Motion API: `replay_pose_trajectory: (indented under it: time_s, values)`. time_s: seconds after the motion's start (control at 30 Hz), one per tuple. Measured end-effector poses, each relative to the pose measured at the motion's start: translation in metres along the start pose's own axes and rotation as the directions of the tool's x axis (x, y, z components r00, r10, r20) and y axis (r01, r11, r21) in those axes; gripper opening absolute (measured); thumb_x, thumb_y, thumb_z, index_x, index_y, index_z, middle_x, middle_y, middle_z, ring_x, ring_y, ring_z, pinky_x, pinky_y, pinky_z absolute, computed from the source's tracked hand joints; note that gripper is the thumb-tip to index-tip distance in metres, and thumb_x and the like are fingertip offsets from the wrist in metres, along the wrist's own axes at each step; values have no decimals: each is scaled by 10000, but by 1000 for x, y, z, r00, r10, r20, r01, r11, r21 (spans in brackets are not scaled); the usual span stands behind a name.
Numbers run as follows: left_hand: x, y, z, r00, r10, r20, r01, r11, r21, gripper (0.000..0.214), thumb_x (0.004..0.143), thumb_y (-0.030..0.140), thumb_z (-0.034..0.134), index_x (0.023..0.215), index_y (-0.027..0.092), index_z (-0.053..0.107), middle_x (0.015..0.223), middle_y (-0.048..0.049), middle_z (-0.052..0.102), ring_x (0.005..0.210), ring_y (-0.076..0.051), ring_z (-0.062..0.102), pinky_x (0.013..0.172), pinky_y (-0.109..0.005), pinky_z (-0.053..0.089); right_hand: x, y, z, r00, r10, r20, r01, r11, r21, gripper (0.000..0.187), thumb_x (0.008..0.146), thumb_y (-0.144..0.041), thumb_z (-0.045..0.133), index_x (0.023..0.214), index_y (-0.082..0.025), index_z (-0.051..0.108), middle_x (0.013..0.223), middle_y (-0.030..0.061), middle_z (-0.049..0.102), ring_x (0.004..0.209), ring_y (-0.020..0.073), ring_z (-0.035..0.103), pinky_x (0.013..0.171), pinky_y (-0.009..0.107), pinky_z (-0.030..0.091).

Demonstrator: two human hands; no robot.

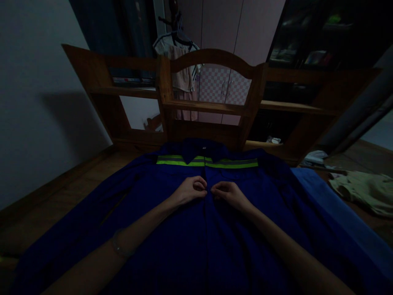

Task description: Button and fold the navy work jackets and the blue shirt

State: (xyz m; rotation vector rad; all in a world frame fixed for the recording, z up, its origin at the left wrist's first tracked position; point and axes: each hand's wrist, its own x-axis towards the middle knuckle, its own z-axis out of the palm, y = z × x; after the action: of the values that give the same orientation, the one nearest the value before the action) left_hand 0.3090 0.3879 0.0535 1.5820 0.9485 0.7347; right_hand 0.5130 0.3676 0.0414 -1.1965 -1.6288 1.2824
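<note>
A dark blue work jacket lies spread out with its front up, collar at the far end and sleeves out to both sides. A yellow-green and grey reflective strip crosses its chest. Both hands meet at the front opening, just below the strip. My left hand pinches the jacket's front edge between thumb and fingers. Close by on the other side, my right hand also has its fingertips pinched together at the opening. Any button between the fingertips is too dark and small to make out.
A wooden headboard with shelves stands behind the collar. Clothes on hangers hang beyond it. At right lie a lighter blue cloth and a pale crumpled garment. A white wall rises at left.
</note>
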Motion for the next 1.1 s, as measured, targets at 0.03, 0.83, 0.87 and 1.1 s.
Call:
replay_pose_trajectory:
  time_s: [0.03, 0.83, 0.87, 1.1]
  values:
    - [0, 0, 1, 1000, 10, -2, -10, 1000, -4, 233, 632, 202, 688, 836, 153, 587, 714, 1, 642, 652, -121, 599, 597, -211, 432, 1, 0, 0, 1000, 8, 6, -8, 1000, 14, 377, 718, -494, 682, 830, -135, 669, 693, 24, 648, 607, 126, 590, 606, 242, 450]
    - [2, -9, 8, 996, -28, -85, 34, 997, 74, 319, 619, 212, 737, 913, 143, 636, 809, -36, 662, 770, -168, 617, 696, -264, 467, 0, 0, 1, 999, 10, 38, -12, 999, 50, 303, 682, -383, 727, 839, -135, 650, 725, 7, 627, 614, 105, 566, 580, 224, 452]
    - [2, -9, 7, 997, -3, -81, 12, 993, 114, 303, 630, 224, 733, 909, 144, 645, 811, -36, 664, 770, -170, 615, 697, -265, 466, -1, -1, 1, 999, 13, 32, -14, 999, 46, 308, 678, -391, 729, 833, -136, 651, 724, 8, 629, 612, 106, 566, 581, 226, 454]
    - [2, -11, 1, 975, 186, -122, -131, 924, 360, 272, 648, 348, 750, 851, 173, 705, 832, -39, 649, 771, -181, 601, 681, -262, 447, -4, -7, 4, 1000, 20, 11, -21, 999, 43, 365, 658, -460, 731, 813, -139, 653, 708, 10, 627, 596, 109, 564, 594, 246, 472]
